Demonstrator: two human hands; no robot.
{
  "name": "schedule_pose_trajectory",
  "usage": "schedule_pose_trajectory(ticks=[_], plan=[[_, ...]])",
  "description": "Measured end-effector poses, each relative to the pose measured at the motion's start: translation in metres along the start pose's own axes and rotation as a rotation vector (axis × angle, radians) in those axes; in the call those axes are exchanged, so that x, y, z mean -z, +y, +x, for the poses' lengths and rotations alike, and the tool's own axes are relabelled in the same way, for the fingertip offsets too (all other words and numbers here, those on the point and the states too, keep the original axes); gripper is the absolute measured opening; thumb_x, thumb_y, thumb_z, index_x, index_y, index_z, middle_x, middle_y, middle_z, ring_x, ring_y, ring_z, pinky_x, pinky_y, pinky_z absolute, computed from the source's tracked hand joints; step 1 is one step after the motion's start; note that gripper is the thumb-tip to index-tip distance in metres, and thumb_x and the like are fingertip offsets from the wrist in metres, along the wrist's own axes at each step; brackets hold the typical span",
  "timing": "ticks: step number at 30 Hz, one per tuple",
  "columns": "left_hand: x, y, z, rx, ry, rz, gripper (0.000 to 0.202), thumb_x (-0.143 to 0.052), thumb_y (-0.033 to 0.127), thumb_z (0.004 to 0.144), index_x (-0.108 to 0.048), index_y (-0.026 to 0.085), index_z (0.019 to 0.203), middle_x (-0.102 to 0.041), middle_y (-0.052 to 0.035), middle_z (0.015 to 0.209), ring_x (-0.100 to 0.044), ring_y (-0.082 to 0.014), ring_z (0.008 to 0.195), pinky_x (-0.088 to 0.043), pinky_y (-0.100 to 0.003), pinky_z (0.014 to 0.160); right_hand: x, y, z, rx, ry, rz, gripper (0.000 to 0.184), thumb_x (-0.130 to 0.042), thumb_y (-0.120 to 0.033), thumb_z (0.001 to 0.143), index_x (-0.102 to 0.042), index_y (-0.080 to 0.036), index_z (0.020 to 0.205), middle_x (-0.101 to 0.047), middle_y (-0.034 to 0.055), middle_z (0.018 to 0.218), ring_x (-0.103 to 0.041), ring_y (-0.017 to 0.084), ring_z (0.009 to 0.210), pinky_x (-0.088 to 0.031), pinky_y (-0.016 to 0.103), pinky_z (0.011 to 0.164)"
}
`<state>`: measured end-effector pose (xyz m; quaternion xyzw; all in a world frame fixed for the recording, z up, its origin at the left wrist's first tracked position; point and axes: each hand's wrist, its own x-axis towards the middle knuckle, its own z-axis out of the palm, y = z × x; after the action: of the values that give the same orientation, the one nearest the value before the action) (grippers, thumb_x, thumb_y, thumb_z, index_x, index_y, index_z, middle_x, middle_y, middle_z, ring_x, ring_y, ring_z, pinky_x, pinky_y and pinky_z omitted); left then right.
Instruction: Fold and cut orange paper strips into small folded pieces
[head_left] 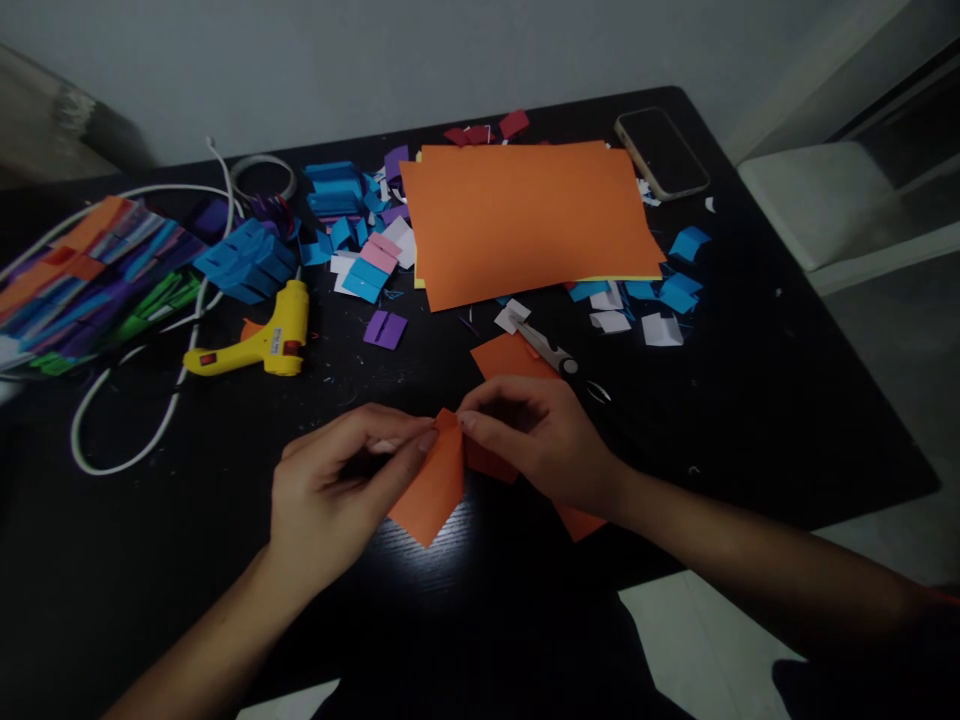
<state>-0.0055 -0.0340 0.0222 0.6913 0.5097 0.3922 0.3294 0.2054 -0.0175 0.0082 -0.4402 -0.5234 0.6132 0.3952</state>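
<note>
Both my hands meet over a small folded piece of orange paper (435, 490) near the front of the black table (787, 400). My left hand (337, 490) pinches its top corner from the left, fingers closed on the paper. My right hand (540, 440) pinches the same corner from the right and covers part of the paper. Another orange scrap (502, 355) lies just behind my right hand, with scissors (551, 352) resting on it.
A stack of large orange sheets (525, 215) lies at the back centre. A yellow glue gun (262, 345) with a white cable (120, 440) sits left. Folded blue, purple, pink and white paper bits are scattered around. A phone (661, 152) lies at the back right. Colourful folded pieces (82, 280) pile up far left.
</note>
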Motion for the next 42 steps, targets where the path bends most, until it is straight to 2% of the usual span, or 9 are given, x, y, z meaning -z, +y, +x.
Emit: schedule_pose_trajectory(ticks=[6,8,12,26,32,34,37,39,42], plan=[[0.001,0.003,0.006,0.146,-0.125,-0.128,0.014,-0.077,0.017,0.088,-0.074,0.022,0.101,-0.074,0.0055,0.074,-0.068,-0.0086,0.064,-0.055,-0.017,0.061,-0.002,-0.001,0.0,-0.059,-0.059,0.067,0.007,-0.072,-0.023,0.089,-0.074,-0.017,0.087,-0.067,-0.0021,0.072,-0.063,0.011,0.065,-0.05,0.022,0.059],[0.001,0.002,0.008,0.153,-0.19,-0.134,0.004,-0.073,0.019,0.091,-0.074,0.021,0.095,-0.071,0.0048,0.071,-0.064,-0.008,0.06,-0.051,-0.016,0.056,-0.003,-0.002,-0.001,-0.083,-0.089,0.039,0.006,-0.073,-0.022,0.088,-0.075,-0.016,0.087,-0.067,-0.0021,0.071,-0.062,0.011,0.064,-0.049,0.022,0.058],[0.001,0.0,0.009,0.148,-0.241,-0.097,0.011,-0.07,0.023,0.094,-0.072,0.019,0.084,-0.065,0.0043,0.065,-0.056,-0.0076,0.056,-0.045,-0.016,0.052,-0.004,-0.004,-0.002,-0.081,-0.103,-0.045,0.004,-0.073,-0.019,0.085,-0.076,-0.017,0.085,-0.071,-0.0012,0.074,-0.064,0.012,0.069,-0.051,0.023,0.064],[0.005,-0.005,0.009,0.081,-0.338,0.0,0.011,-0.066,0.021,0.094,-0.071,0.019,0.084,-0.065,0.0034,0.068,-0.059,-0.0095,0.061,-0.046,-0.019,0.057,-0.004,-0.002,-0.002,-0.105,-0.129,-0.108,0.004,-0.073,-0.018,0.083,-0.077,-0.017,0.084,-0.071,-0.0019,0.073,-0.063,0.011,0.068,-0.048,0.022,0.062],[0.01,-0.006,0.014,0.159,-0.426,-0.04,0.015,-0.062,0.022,0.093,-0.072,0.018,0.083,-0.068,0.0017,0.067,-0.061,-0.0113,0.06,-0.046,-0.02,0.055,-0.004,-0.001,-0.001,-0.11,-0.157,-0.105,0.004,-0.072,-0.017,0.082,-0.076,-0.017,0.082,-0.071,-0.0017,0.074,-0.063,0.011,0.069,-0.049,0.022,0.063],[0.013,-0.009,0.017,0.198,-0.414,-0.081,0.014,-0.062,0.021,0.091,-0.072,0.018,0.082,-0.068,0.0014,0.066,-0.061,-0.0117,0.06,-0.047,-0.021,0.055,-0.004,0.0,-0.001,-0.122,-0.141,-0.075,0.003,-0.073,-0.018,0.082,-0.075,-0.017,0.083,-0.071,-0.0014,0.074,-0.064,0.012,0.068,-0.05,0.022,0.062],[0.018,-0.012,0.02,0.258,-0.32,-0.16,0.01,-0.065,0.019,0.089,-0.072,0.017,0.082,-0.069,0.0014,0.065,-0.063,-0.0112,0.058,-0.051,-0.02,0.057,-0.003,0.002,0.001,-0.145,-0.085,-0.041,0.009,-0.074,-0.026,0.085,-0.075,-0.017,0.084,-0.071,-0.0004,0.074,-0.065,0.013,0.067,-0.05,0.024,0.06],[0.019,-0.013,0.021,0.278,-0.255,-0.208,0.009,-0.066,0.02,0.09,-0.072,0.017,0.084,-0.07,0.001,0.065,-0.065,-0.0111,0.059,-0.053,-0.019,0.058,-0.002,0.002,0.004,-0.133,-0.043,-0.019,0.013,-0.074,-0.03,0.087,-0.076,-0.017,0.086,-0.073,0.0011,0.078,-0.067,0.014,0.071,-0.052,0.025,0.065],[0.016,-0.011,0.021,0.277,-0.233,-0.271,0.009,-0.065,0.02,0.093,-0.073,0.017,0.093,-0.073,-0.0001,0.072,-0.07,-0.0116,0.064,-0.056,-0.019,0.062,-0.001,0.002,0.007,-0.122,-0.032,0.037,0.014,-0.074,-0.032,0.088,-0.076,-0.018,0.089,-0.076,0.0022,0.085,-0.07,0.015,0.081,-0.054,0.027,0.076]])
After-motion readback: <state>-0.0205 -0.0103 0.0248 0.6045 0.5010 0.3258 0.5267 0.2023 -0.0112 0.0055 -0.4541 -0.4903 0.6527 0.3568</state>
